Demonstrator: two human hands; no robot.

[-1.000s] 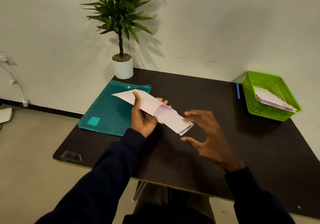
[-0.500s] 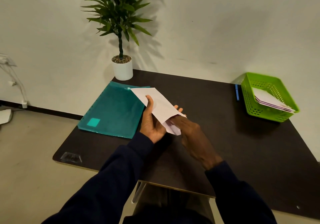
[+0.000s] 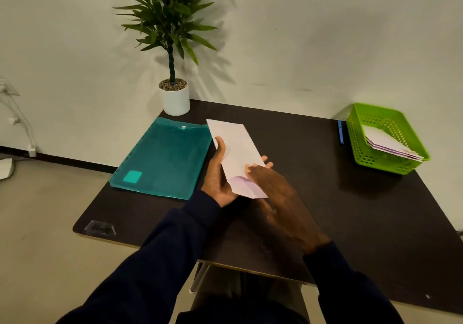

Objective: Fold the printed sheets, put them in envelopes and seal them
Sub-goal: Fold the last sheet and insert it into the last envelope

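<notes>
Nearest: right hand [image 3: 278, 198], back turned up, over the near end of the envelope [image 3: 235, 148], above the middle of the table [image 3: 350, 211]. Fingers fairly straight and close together, laid on the paper just above the open flap [image 3: 246, 185] with its purple inside. Thumb hidden, outline a little blurred. Probably pressing the folded sheet deeper or flattening it, to let the flap close after. No sheet visible, so presumably inside already. Sealing not yet done.

Just behind: left hand [image 3: 216, 183], gripping the envelope from its left side. Thumb pressed along the front, fingers curled behind, tips showing past the right edge. Held lifted off the table and tilted, mouth toward the body, surely to give the other hand an easy way in.

Further, along the left edge of the table: a teal folder [image 3: 162, 158], lying flat, perhaps the store of sheets, contents impossible to tell.

At the far right corner: a green basket [image 3: 360, 133] with several envelopes [image 3: 385, 143] leaning inside, likely the finished ones, kept apart from the working place. Just beside its left wall, a blue pen [image 3: 340, 132].

At the far left corner, against the wall: a potted plant [image 3: 174, 98].
</notes>
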